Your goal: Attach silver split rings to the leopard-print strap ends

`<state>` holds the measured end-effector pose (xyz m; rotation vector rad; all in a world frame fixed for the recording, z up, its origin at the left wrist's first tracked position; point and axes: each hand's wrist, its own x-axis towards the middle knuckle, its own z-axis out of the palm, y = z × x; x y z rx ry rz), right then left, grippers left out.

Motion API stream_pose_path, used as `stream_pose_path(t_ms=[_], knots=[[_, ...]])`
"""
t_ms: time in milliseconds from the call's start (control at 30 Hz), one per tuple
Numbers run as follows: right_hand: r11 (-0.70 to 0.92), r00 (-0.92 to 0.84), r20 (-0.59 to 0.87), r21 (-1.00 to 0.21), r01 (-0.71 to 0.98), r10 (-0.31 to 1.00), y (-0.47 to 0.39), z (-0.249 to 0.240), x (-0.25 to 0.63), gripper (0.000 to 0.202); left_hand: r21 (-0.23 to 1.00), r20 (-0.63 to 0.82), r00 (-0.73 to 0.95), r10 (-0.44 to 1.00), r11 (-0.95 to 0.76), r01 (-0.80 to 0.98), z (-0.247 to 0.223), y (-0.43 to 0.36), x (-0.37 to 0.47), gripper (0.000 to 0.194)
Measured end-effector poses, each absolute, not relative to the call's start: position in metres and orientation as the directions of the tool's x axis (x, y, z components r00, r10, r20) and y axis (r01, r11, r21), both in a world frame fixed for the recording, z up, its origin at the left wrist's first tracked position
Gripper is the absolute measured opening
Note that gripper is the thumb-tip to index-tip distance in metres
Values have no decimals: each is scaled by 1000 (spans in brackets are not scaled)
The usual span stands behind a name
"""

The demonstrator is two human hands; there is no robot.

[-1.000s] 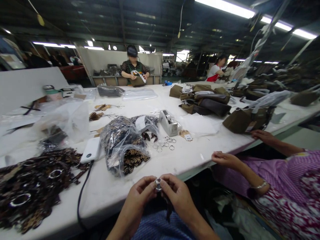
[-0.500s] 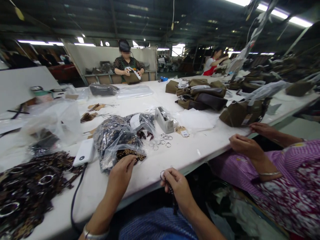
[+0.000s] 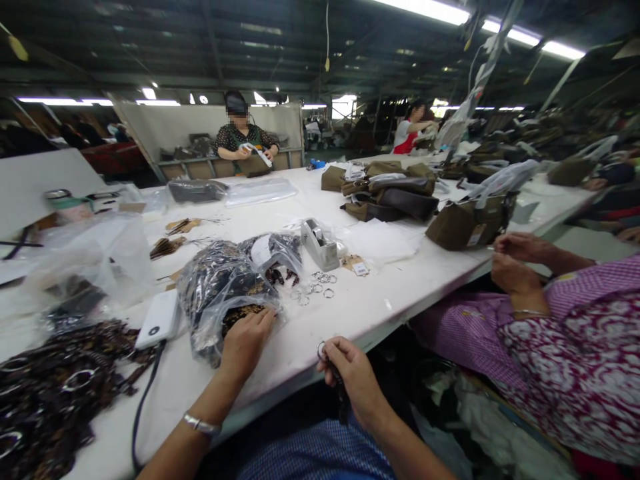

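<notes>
My right hand (image 3: 350,377) is closed over the table's front edge, pinching a metal key ring (image 3: 321,349) with a dark strap (image 3: 341,400) hanging below it. My left hand (image 3: 249,339) is at the mouth of a clear plastic bag (image 3: 207,280), its fingers bent together against leopard-print fabric (image 3: 239,316). The fingertips are partly hidden there. Several loose metal rings (image 3: 317,288) lie on the white table just beyond the bag, between my two hands.
A grey tape dispenser (image 3: 320,245) stands behind the rings. A white power bank (image 3: 159,319) with a black cable and a heap of dark straps (image 3: 60,387) are at left. Olive bags (image 3: 385,190) are piled farther back. To my right sits a co-worker (image 3: 565,333).
My left hand has moved further into the bag's mouth, onto the leopard-print fabric. My right hand still holds the ring and strap. The camera view has shifted slightly to the right.
</notes>
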<state>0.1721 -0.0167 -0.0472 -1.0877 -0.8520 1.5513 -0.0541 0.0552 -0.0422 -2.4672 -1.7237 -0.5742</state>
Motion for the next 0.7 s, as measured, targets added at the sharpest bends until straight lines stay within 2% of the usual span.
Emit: stream_pose_path(t_ms=[67,167,267,300,367,467,567,633,700], knots=[[-227,-83,-211,-914,-336,974,-17,-47,172,34,132,374,279,885,-349,928,-39,51,-58,31],[-213,-89,-195,-917,-337,977,-16,-45,170,35,168,511,188,839,-312,935,-32,43,-60,30],[-198,-112,-171,-928,-315,979,-17,-40,165,37,377,596,-1,803,-279,884,-20,30,-53,29],[-192,-120,-162,-933,-304,979,-17,-39,163,37,490,562,-78,823,-256,833,-16,25,-48,29],[-177,-146,-140,-943,-282,979,-18,-38,159,37,720,399,-200,895,-171,672,-9,15,-37,32],[-147,-219,-92,-958,-248,971,-20,-37,153,35,924,133,-225,965,-38,380,-7,3,-22,39],[-108,-274,-53,-976,-188,960,-23,-36,152,33,976,11,-210,978,35,215,-14,-4,-15,43],[-79,-270,-37,-986,-147,962,-25,-34,154,33,971,11,-213,977,40,236,-19,-7,-14,41],[-58,-256,-30,-993,-103,966,-27,-31,157,32,941,80,-211,974,-3,340,-21,-11,-15,36]])
